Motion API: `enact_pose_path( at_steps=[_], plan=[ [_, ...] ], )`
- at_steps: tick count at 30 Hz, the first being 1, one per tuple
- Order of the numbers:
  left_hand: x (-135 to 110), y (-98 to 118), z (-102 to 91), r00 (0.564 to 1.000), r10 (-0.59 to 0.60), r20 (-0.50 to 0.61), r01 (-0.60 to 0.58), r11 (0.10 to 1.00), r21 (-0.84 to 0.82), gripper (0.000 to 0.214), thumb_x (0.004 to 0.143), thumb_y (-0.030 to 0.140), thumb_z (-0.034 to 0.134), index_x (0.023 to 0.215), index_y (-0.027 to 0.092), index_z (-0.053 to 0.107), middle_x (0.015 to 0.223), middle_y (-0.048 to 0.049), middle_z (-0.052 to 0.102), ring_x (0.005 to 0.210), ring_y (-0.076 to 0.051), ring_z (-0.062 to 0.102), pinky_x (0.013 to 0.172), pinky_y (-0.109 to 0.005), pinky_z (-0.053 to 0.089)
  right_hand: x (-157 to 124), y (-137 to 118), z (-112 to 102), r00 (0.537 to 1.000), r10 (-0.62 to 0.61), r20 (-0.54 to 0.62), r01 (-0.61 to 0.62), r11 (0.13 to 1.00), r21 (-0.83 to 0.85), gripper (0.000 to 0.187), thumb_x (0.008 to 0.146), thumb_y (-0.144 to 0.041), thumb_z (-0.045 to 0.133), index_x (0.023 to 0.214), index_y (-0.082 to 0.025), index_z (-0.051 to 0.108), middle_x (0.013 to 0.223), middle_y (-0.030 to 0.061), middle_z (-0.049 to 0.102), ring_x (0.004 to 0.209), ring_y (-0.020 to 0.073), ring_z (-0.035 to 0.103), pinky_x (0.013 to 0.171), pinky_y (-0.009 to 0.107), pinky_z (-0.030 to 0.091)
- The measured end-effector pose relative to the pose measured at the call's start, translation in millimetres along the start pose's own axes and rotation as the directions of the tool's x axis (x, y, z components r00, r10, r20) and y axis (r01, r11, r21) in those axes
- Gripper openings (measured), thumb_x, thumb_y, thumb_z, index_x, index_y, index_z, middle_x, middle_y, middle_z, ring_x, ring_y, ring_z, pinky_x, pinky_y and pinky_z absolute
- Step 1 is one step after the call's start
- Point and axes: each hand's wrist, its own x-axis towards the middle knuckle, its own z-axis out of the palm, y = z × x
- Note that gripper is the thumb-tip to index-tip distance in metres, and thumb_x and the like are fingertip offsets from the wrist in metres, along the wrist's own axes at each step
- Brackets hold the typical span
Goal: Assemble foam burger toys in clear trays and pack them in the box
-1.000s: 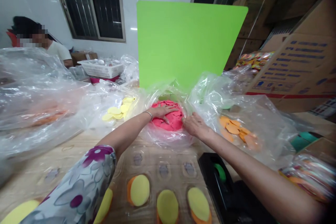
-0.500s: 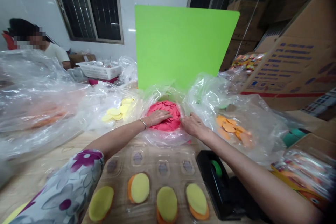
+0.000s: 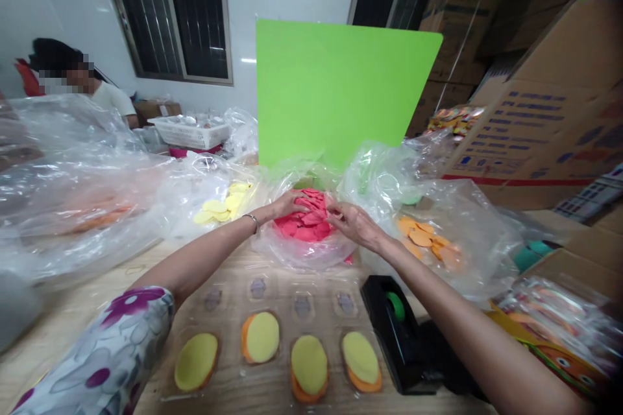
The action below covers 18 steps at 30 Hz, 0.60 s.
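A clear plastic bag (image 3: pixel 292 256) lies open at the middle of the table, full of flat pink foam pieces (image 3: pixel 311 224). My left hand (image 3: pixel 286 204) reaches over the bag's left side, fingers stretched onto the pile and slightly apart. At the bag's right edge, my right hand (image 3: pixel 354 222) has its fingertips closed together against the pieces; what they pinch is too small to make out. Nearer me are clear plastic trays (image 3: pixel 280 279) with oval stacks, a yellow oval piece (image 3: pixel 309 363) over orange in each; the upper compartments hold small greyish items (image 3: pixel 302 305).
A black tape dispenser (image 3: pixel 402 337) stands right of the trays. Bags of yellow pieces (image 3: pixel 221 207) and orange pieces (image 3: pixel 423 235) flank the pink one. Behind rises a green board (image 3: pixel 341 91); cardboard boxes (image 3: pixel 525 110) stand at right. Another person (image 3: pixel 111 100) is at far left.
My left hand has drawn back leftward and up from the middle of the pink pile. My right hand has moved slightly left and up, its fingertips now over the pile's edge.
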Motion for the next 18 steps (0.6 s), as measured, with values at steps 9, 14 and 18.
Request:
enact_pose_path(
  at_steps=[9,14,18],
  plan=[
    [-39.7,31.8,-4.7,0.977,-0.212,-0.031,0.150,0.782,-0.605,0.050,0.074,0.039,0.071,0.111,0.010,0.057,0.094,-0.0114,0.068,0.078,-0.014,0.065,0.081,-0.030,0.052,19.6,-22.2,19.5,0.957,0.286,-0.045,-0.190,0.738,0.647,0.052,0.074,-0.038,0.066,0.118,-0.014,0.052,0.103,0.0127,0.065,0.083,0.0205,0.065,0.070,0.034,0.054],
    [-70.8,64.7,10.4,0.963,-0.266,-0.032,0.144,0.616,-0.774,0.037,0.078,0.028,0.069,0.109,0.010,0.059,0.097,-0.0111,0.068,0.081,-0.014,0.067,0.082,-0.028,0.053,8.8,-48.3,15.8,0.921,0.389,0.010,-0.176,0.393,0.903,0.033,0.067,-0.041,0.071,0.081,-0.018,0.053,0.061,-0.0032,0.061,0.054,0.0120,0.060,0.057,0.026,0.051],
    [-105.3,96.3,25.1,0.936,-0.345,-0.073,0.111,0.484,-0.868,0.023,0.082,0.022,0.064,0.102,0.011,0.061,0.090,-0.0069,0.069,0.073,-0.010,0.065,0.077,-0.022,0.054,-17.6,-67.6,-3.6,0.903,0.426,-0.050,-0.092,0.305,0.948,0.038,0.058,-0.040,0.077,0.076,-0.018,0.052,0.058,-0.0060,0.058,0.050,0.0093,0.057,0.053,0.022,0.049]
  ],
)
